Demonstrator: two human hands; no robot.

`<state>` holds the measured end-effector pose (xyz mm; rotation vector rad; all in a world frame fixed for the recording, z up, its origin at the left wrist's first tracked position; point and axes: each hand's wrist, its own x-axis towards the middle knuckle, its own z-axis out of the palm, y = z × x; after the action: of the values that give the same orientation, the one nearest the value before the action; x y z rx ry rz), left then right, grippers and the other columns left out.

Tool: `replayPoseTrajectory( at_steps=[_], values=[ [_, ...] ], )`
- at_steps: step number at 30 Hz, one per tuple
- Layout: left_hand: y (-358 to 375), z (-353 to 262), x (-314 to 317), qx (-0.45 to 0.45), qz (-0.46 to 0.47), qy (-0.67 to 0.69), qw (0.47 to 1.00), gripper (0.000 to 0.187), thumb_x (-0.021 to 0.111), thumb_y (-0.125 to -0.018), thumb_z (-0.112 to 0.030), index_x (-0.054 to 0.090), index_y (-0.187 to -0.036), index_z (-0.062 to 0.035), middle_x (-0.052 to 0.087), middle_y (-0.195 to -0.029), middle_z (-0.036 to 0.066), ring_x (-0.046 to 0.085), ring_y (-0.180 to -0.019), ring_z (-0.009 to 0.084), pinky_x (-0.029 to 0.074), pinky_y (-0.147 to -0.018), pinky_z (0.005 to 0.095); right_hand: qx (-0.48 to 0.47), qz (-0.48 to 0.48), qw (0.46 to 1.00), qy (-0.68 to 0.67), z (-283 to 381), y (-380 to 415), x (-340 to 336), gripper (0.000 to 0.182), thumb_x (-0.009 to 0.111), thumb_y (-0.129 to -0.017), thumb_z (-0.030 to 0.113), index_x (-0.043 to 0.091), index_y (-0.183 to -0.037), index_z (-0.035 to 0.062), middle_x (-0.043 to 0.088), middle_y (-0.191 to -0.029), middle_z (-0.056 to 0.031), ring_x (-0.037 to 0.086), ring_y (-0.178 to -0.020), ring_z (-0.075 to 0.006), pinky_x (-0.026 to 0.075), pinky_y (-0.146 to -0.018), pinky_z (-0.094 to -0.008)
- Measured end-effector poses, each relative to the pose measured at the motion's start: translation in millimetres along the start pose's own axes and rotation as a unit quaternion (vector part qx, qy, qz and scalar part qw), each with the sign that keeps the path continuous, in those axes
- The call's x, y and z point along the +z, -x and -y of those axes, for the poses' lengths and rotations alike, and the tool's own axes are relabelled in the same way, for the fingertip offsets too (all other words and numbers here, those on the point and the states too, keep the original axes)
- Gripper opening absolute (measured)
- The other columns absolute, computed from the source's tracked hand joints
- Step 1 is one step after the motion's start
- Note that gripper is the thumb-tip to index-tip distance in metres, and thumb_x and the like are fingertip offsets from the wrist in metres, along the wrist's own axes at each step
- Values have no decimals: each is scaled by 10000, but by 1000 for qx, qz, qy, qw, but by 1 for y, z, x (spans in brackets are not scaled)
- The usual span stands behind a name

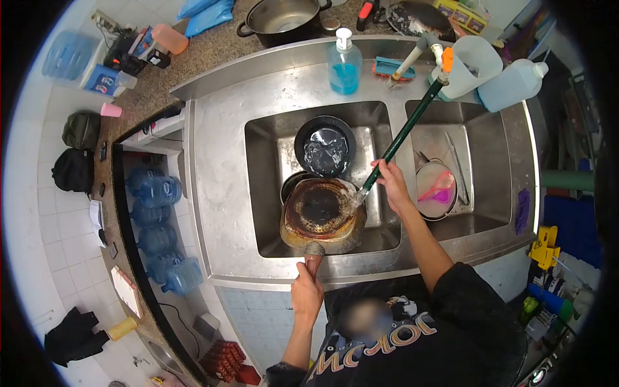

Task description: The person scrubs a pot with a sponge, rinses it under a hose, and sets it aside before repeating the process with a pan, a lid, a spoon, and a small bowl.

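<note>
My left hand [306,293] is closed around the handle of a frying pan [322,209], holding it over the left sink basin. Its stained, burnt-looking round underside faces up. My right hand [391,184] grips a green hose [412,122] near its end, and water runs from it onto the right side of the pan. Behind the pan, a black bowl-like pan [325,147] with water in it sits in the basin. Another dark round piece [293,187] is partly hidden under the frying pan.
In the right basin [493,148] stands a pot [436,209] of cloudy water with pink utensils. Behind the basins are a blue soap bottle [343,68], a brush [393,69], a tap [412,61] and a large jug [512,84]. A big pot [282,22] stands on the counter.
</note>
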<state>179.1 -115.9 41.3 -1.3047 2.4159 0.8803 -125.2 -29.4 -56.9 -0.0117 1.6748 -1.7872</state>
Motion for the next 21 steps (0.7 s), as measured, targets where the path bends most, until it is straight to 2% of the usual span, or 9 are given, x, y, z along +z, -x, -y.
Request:
replayPoseTrajectory(
  at_steps=[7, 8, 11, 13, 15, 16, 17, 19, 21],
  values=[
    [-6, 5, 11, 13, 5, -1, 1000, 292, 563, -793, 5, 381, -1021, 27, 599, -736, 326, 600, -705, 511, 467, -618, 573, 70, 8, 997, -15, -45, -28, 12, 344, 472, -989, 418, 596, -1065, 106, 613, -1111, -24, 519, -1087, -150, 418, -892, -351],
    [-7, 5, 12, 13, 7, -4, 1000, 300, 564, -795, 3, 382, -1031, 28, 602, -741, 325, 602, -709, 508, 468, -620, 570, 82, 19, 996, 8, -48, -29, 14, 318, 554, -957, 390, 598, -1064, 95, 620, -1119, -28, 532, -1102, -161, 412, -922, -335],
    [-13, 5, 15, 12, 7, -18, 1000, 309, 565, -804, -11, 384, -1051, 27, 607, -751, 321, 607, -726, 505, 473, -632, 566, 44, 93, 994, 37, -80, -46, 19, 263, 626, -928, 309, 603, -1068, 87, 627, -1090, -40, 552, -1078, -166, 410, -937, -317],
    [-20, 5, 17, 11, 5, -20, 1000, 310, 566, -808, -20, 385, -1055, 26, 609, -750, 318, 608, -726, 504, 475, -635, 566, 62, 71, 995, 12, -96, -59, 23, 245, 661, -909, 248, 605, -1071, 73, 628, -1059, -54, 566, -1046, -161, 422, -926, -304],
    [-24, 4, 18, 9, 2, -23, 1000, 311, 566, -812, -28, 385, -1060, 24, 610, -750, 316, 608, -726, 504, 476, -638, 567, 84, 85, 993, 16, -109, -76, 26, 270, 651, -915, 263, 603, -1078, 54, 631, -1019, -51, 583, -970, -143, 448, -865, -281],
    [-27, 3, 18, 8, 1, -25, 1000, 307, 566, -815, -34, 386, -1056, 22, 610, -750, 315, 608, -726, 504, 476, -637, 568, 59, 90, 994, -8, -113, -81, 28, 271, 659, -910, 257, 589, -1056, 41, 631, -956, -48, 600, -842, -132, 485, -739, -270],
    [-29, 2, 18, 7, 0, -27, 1000, 302, 566, -817, -39, 387, -1053, 20, 611, -749, 315, 608, -725, 504, 477, -635, 570, 57, 90, 994, -10, -115, -87, 27, 271, 659, -910, 257, 589, -1056, 41, 631, -956, -48, 600, -842, -132, 485, -739, -270],
    [-32, 1, 19, 10, 2, -23, 1000, 301, 567, -814, -36, 388, -1050, 19, 610, -750, 316, 608, -726, 504, 476, -635, 571, 150, -23, 987, -45, -98, -91, 33, 238, 674, -897, 227, 571, -1010, 45, 620, -904, -47, 599, -735, -132, 494, -622, -273],
    [-36, 1, 20, 11, 2, -18, 1000, 300, 567, -811, -32, 389, -1046, 18, 610, -751, 316, 608, -727, 503, 476, -634, 572, 123, -25, 986, -108, -86, -99, 37, 219, 689, -881, 202, 555, -969, 53, 607, -862, -45, 597, -688, -142, 494, -565, -274]
  ],
)
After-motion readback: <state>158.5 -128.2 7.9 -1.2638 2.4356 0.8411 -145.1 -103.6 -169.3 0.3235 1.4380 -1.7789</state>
